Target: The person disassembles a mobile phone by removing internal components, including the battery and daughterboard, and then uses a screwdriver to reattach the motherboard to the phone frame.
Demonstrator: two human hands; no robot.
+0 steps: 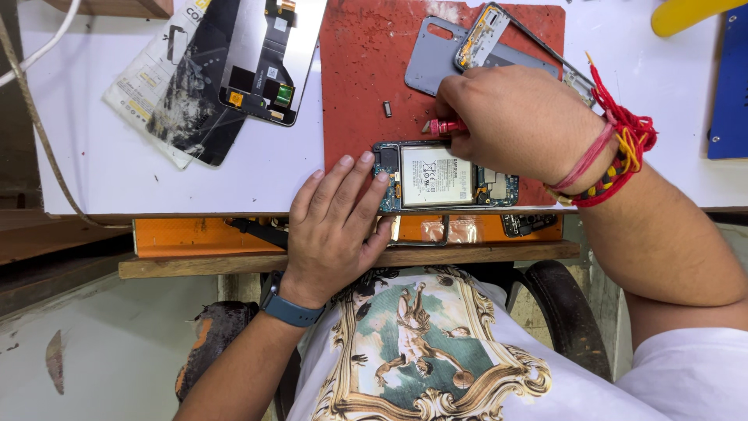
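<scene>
Gripping a small red tool [444,125], the right hand [518,125] is closed tight around it, with the tip pointing left just above the open phone [444,177]. What kind of tool it is cannot be told, since the fingers hide most of it. The left hand [335,226] is open and holds nothing. Its fingers [360,183] lie flat and press on the left end of the phone to keep it from sliding.

The phone lies face down on a red mat [358,70] at the near edge of the table [101,171]. Its back is off, so the white battery [436,176] and small parts show.

To do this well, the left hand should press gently, and the tool should touch only the spot it is meant for, not the battery. A tiny loose part [387,109] sits on the mat nearby. A grey cover [432,58], a frame [499,35] and a cracked screen [234,70] lie farther back.
</scene>
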